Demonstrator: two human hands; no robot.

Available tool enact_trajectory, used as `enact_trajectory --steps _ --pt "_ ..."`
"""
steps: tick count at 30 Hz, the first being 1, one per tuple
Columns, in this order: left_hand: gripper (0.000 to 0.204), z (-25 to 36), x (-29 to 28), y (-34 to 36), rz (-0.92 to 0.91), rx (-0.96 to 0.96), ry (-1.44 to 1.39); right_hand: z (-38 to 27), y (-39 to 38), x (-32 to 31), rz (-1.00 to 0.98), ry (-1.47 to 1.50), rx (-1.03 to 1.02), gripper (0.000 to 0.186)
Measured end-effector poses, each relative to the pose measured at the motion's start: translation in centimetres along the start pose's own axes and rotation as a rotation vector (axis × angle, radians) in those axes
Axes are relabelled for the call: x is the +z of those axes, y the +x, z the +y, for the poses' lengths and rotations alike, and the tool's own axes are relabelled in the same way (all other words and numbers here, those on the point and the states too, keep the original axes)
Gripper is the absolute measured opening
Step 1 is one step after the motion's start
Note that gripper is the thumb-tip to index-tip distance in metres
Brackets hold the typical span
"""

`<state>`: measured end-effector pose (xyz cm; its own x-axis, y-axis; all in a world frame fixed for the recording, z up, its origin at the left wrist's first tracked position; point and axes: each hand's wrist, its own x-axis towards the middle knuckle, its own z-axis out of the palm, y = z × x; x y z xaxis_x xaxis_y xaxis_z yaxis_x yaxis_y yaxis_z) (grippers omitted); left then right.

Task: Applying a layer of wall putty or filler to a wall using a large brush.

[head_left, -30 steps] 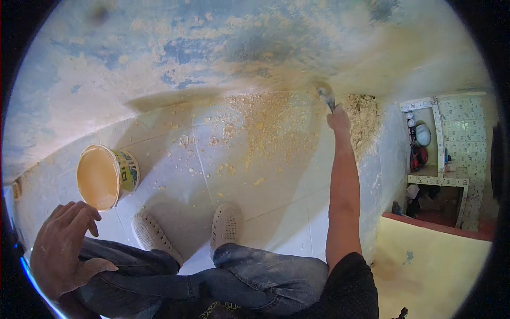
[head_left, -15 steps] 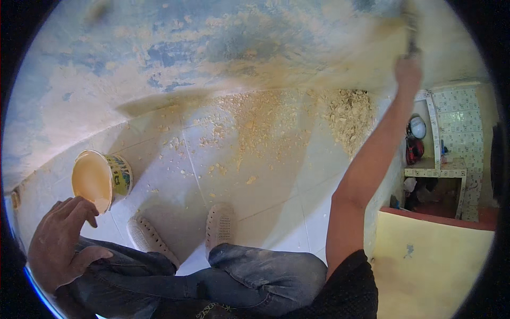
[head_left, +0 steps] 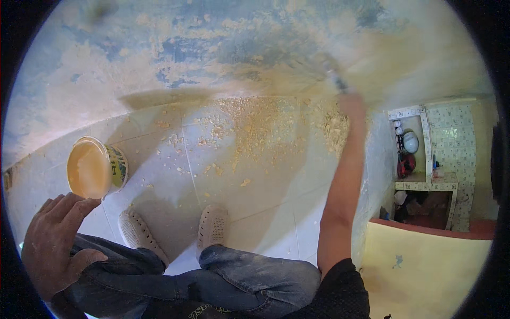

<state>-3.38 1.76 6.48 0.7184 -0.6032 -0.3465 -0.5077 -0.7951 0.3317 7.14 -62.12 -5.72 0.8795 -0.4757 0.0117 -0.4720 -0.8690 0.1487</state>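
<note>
My right hand (head_left: 353,106) reaches up to the wall (head_left: 212,58), closed round a slim dark-handled tool (head_left: 338,81). The far end of this tool is smeared by motion at the wall, so I cannot tell whether it is a brush or a scraper. The wall is patchy blue and white, yellowish toward the right. My left hand (head_left: 58,239) is empty, its fingers apart and loosely bent, above my left thigh. Its fingertips overlap the near rim of a bucket (head_left: 118,169) in view; whether they touch is unclear. Inside, the bucket is cream-coloured.
Pale flakes (head_left: 249,133) lie over the tiled floor along the wall's foot, heaped in a pile (head_left: 333,127) at the right. My light clogs (head_left: 213,228) stand on the tiles. At the right are a tiled shelf unit (head_left: 425,186) and a yellow low wall (head_left: 419,271).
My right hand has swung left and down along the wall with the tool. My left hand has barely moved. The whole view has shifted slightly.
</note>
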Motion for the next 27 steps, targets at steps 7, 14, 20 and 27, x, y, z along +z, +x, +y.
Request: enact_trajectory --steps 7,14,20,27 --pt "0.089 -0.2 1.1 1.6 -0.006 0.042 0.007 -0.2 -2.9 -19.7 0.361 0.055 -0.005 0.056" --pt "0.088 0.2 0.9 1.8 0.015 0.059 0.058 -3.2 -5.0 -17.8 0.761 -0.075 0.018 0.075" --pt "0.088 0.0 -0.1 1.0 -0.033 0.003 0.035 -3.9 -5.5 -18.2 0.699 0.017 0.122 0.075" --pt "0.09 -0.9 -0.5 1.0 -0.065 -0.003 0.009 -4.3 -4.9 -15.5 0.777 0.06 0.106 0.067"
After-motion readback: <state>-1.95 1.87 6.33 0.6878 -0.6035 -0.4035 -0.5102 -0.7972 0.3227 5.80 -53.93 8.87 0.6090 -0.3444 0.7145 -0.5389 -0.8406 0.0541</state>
